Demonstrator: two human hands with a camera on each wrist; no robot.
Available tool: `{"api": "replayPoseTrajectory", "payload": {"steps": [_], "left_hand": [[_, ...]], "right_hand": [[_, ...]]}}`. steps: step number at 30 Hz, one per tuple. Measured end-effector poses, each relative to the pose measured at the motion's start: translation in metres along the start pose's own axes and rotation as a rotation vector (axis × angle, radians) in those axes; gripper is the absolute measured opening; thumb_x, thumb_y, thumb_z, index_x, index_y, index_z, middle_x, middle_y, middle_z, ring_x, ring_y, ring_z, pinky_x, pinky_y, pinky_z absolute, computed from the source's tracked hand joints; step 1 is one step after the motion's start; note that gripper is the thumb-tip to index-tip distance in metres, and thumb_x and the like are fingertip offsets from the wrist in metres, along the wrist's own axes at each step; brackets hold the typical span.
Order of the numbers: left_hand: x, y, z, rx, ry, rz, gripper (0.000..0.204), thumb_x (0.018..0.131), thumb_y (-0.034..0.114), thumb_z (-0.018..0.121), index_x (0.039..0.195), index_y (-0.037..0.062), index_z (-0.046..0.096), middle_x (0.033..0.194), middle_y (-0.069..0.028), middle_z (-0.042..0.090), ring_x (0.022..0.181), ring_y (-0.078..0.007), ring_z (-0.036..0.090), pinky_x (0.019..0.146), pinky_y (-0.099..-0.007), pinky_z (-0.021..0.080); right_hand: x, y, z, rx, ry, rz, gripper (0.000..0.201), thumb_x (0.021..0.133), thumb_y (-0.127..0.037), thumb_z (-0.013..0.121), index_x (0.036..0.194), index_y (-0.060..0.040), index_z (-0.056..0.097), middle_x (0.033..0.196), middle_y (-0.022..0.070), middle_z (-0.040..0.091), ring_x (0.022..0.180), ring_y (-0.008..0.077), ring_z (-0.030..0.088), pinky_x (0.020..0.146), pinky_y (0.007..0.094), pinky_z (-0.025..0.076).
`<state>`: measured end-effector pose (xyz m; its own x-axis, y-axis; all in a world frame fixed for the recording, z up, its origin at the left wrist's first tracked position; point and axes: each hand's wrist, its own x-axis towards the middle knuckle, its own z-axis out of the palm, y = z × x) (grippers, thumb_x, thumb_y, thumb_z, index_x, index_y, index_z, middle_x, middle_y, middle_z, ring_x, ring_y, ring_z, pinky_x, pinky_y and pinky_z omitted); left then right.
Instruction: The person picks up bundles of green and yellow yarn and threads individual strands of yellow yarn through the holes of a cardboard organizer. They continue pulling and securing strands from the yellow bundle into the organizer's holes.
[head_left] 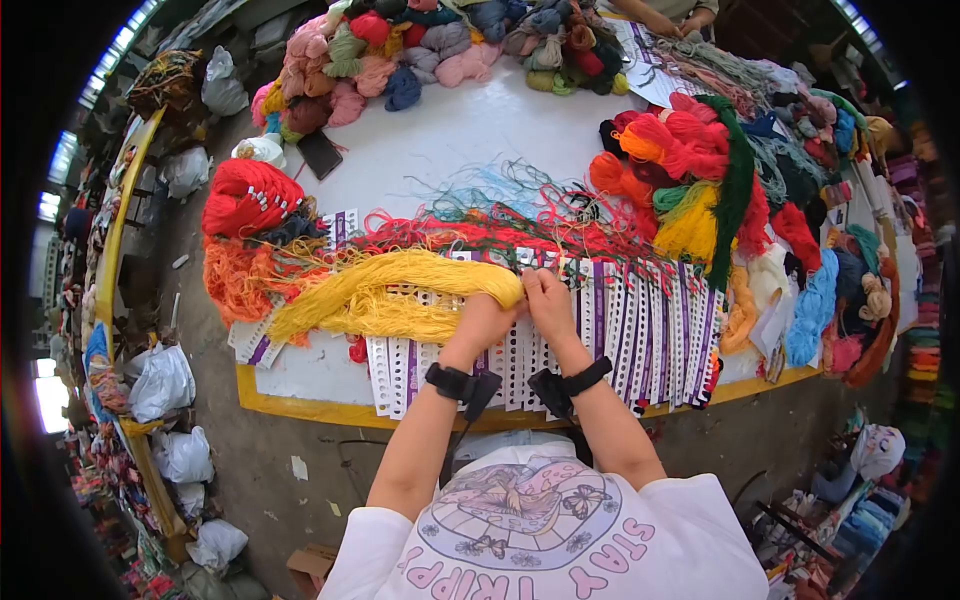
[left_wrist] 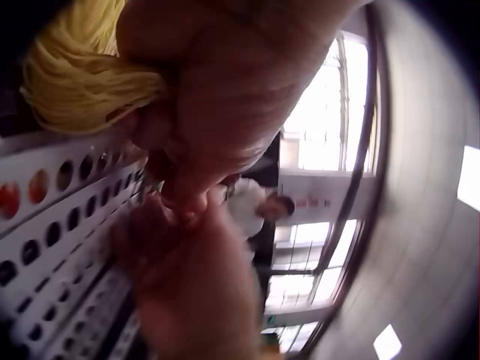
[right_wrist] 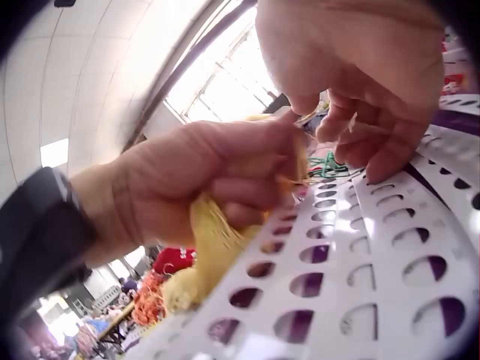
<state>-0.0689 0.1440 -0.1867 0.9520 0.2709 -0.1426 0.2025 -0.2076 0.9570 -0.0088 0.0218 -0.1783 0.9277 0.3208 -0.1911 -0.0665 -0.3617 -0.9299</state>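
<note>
A long skein of yellow thread (head_left: 390, 280) lies across the front of the table, its right end gathered up. My left hand (head_left: 485, 322) grips that end, with the yellow thread (right_wrist: 214, 232) hanging below the curled fingers in the right wrist view. Close against it, my right hand (head_left: 549, 305) has thumb and finger pinched together at a thin yellow strand (right_wrist: 304, 118) by the skein's end. Under both hands lie white thread cards (head_left: 620, 335) with rows of punched holes and purple strips.
Red skeins (head_left: 250, 198) and orange thread (head_left: 238, 280) lie at the left. Red and green threads (head_left: 500, 232) run behind the cards. A phone (head_left: 320, 155) rests at the back left. Heaped coloured yarn (head_left: 690, 140) stands at the right. Another person's hands (head_left: 655, 18) show at the far side.
</note>
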Motion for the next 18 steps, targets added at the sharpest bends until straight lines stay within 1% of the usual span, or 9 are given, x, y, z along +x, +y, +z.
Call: {"api": "replayPoseTrajectory", "payload": {"steps": [1,2,3,5,8,11,13,15,18], "left_hand": [[0.004,-0.005,-0.005,0.039,0.095,-0.015,0.019,0.078,0.022,0.061,0.090,0.0066,0.061,0.068,0.0007,0.053,0.059,-0.0039,0.046,0.047,-0.0200,0.034],[0.008,0.018,-0.037,-0.098,0.124,-0.272,0.021,0.078,0.028,0.061,0.079,0.0074,0.061,0.067,0.0017,0.053,0.055,-0.0044,0.046,0.044,-0.0209,0.033],[0.015,-0.011,-0.077,0.120,0.187,-0.462,0.024,0.080,0.032,0.060,0.073,0.0096,0.056,0.063,0.0040,0.049,0.047,-0.0033,0.040,0.040,-0.0207,0.030],[0.012,-0.050,-0.159,-0.582,0.619,-0.181,0.025,0.085,0.030,0.052,0.075,0.0077,0.054,0.074,-0.0008,0.056,0.052,-0.0071,0.044,0.045,-0.0238,0.037],[-0.015,-0.038,-0.245,-0.526,0.980,-0.153,0.021,0.086,0.021,0.050,0.090,0.0027,0.057,0.088,-0.0075,0.056,0.070,-0.0122,0.055,0.054,-0.0208,0.042],[-0.019,0.018,-0.211,-0.706,0.556,-0.192,0.029,0.089,0.026,0.047,0.097,0.0004,0.056,0.098,-0.0095,0.057,0.089,-0.0144,0.056,0.063,-0.0233,0.045],[-0.021,0.046,-0.170,-0.860,0.143,-0.176,0.043,0.093,0.034,0.036,0.117,0.0006,0.047,0.115,-0.0109,0.052,0.102,-0.0170,0.051,0.079,-0.0281,0.044],[-0.020,0.072,-0.131,-0.930,0.055,-0.188,0.050,0.093,0.039,0.033,0.123,-0.0009,0.043,0.121,-0.0117,0.048,0.105,-0.0168,0.049,0.088,-0.0312,0.040],[-0.017,0.088,-0.096,-0.876,-0.016,-0.104,0.046,0.092,0.036,0.039,0.121,0.0014,0.045,0.120,-0.0081,0.050,0.107,-0.0165,0.049,0.083,-0.0304,0.043]], "right_hand": [[0.001,0.004,0.003,-0.046,0.030,-0.045,0.030,0.086,-0.030,0.049,0.076,-0.0023,0.052,0.068,0.0093,0.052,0.062,0.0209,0.049,0.058,0.0333,0.039],[0.002,0.013,0.008,-0.091,0.059,-0.088,0.028,0.086,-0.030,0.049,0.079,-0.0031,0.054,0.072,0.0096,0.054,0.065,0.0229,0.052,0.060,0.0342,0.041],[0.003,0.021,0.012,-0.137,0.087,-0.131,0.027,0.086,-0.029,0.048,0.083,-0.0039,0.055,0.075,0.0099,0.057,0.069,0.0249,0.054,0.062,0.0351,0.042],[0.002,0.026,0.015,-0.241,0.106,-0.156,0.023,0.085,-0.027,0.049,0.094,-0.0074,0.057,0.087,0.0101,0.059,0.078,0.0291,0.056,0.068,0.0374,0.044],[0.002,0.025,0.021,-0.277,0.163,-0.141,0.020,0.081,-0.023,0.053,0.095,-0.0089,0.059,0.087,0.0095,0.059,0.078,0.0268,0.057,0.068,0.0360,0.045],[0.007,0.013,0.022,-0.254,0.130,-0.122,0.013,0.078,-0.018,0.057,0.086,-0.0087,0.063,0.085,0.0091,0.059,0.076,0.0231,0.059,0.065,0.0329,0.046],[0.006,-0.028,0.028,0.023,0.066,-0.209,0.010,0.075,-0.012,0.063,0.081,-0.0056,0.065,0.078,0.0064,0.060,0.070,0.0153,0.059,0.062,0.0273,0.045],[-0.001,-0.074,0.032,0.253,-0.074,-0.334,0.011,0.074,-0.010,0.064,0.083,-0.0031,0.064,0.076,0.0049,0.060,0.068,0.0123,0.058,0.061,0.0258,0.045],[-0.004,-0.108,0.034,0.443,-0.283,-0.306,0.013,0.075,-0.008,0.064,0.084,0.0007,0.063,0.074,0.0033,0.059,0.063,0.0092,0.056,0.058,0.0238,0.046]]}}
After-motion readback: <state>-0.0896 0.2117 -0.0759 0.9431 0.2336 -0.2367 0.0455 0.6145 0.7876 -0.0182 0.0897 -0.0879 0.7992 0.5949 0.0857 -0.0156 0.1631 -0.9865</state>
